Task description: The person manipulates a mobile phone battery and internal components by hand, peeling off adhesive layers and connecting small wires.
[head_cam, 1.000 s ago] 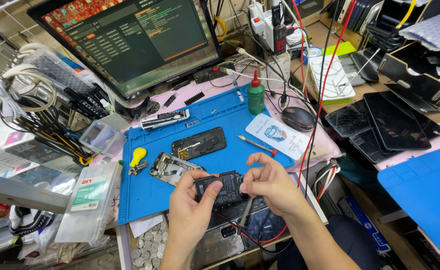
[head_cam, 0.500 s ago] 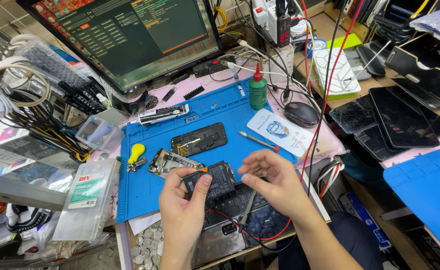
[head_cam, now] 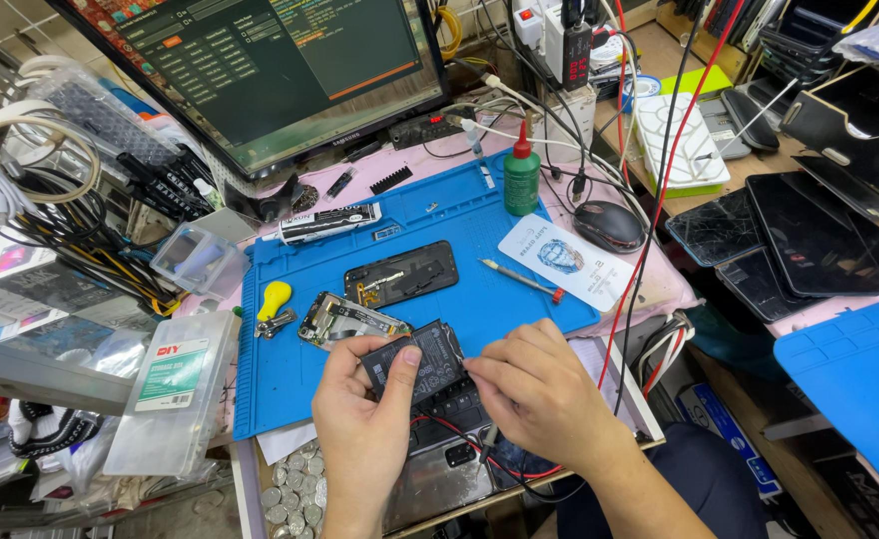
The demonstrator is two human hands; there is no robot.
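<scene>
While the left hand (head_cam: 364, 424) gripped a black battery (head_cam: 414, 361) with thumb on top, the right hand (head_cam: 539, 389) pinched its right edge with curled fingers. Just beyond the hands lay an opened phone (head_cam: 344, 319) on the blue mat (head_cam: 459, 215).

Matt black plastic wrap on the phone battery (head_cam: 414, 361), faintly creased, pinched by bare left hand (head_cam: 364, 424) and right hand (head_cam: 534, 384). Blue rubbery work mat (head_cam: 499, 225), matt and smooth, along the desk's near edge. Bare metal and gold-toned parts inside the opened phone frame (head_cam: 344, 319). Glossy black glass on the phone back (head_cam: 401, 272). Translucent green plastic on the bottle (head_cam: 521, 180), red cap. Glossy paper card (head_cam: 564, 262) near the mat's right edge. Dull silver coins (head_cam: 294, 484) at the near-left corner.
</scene>
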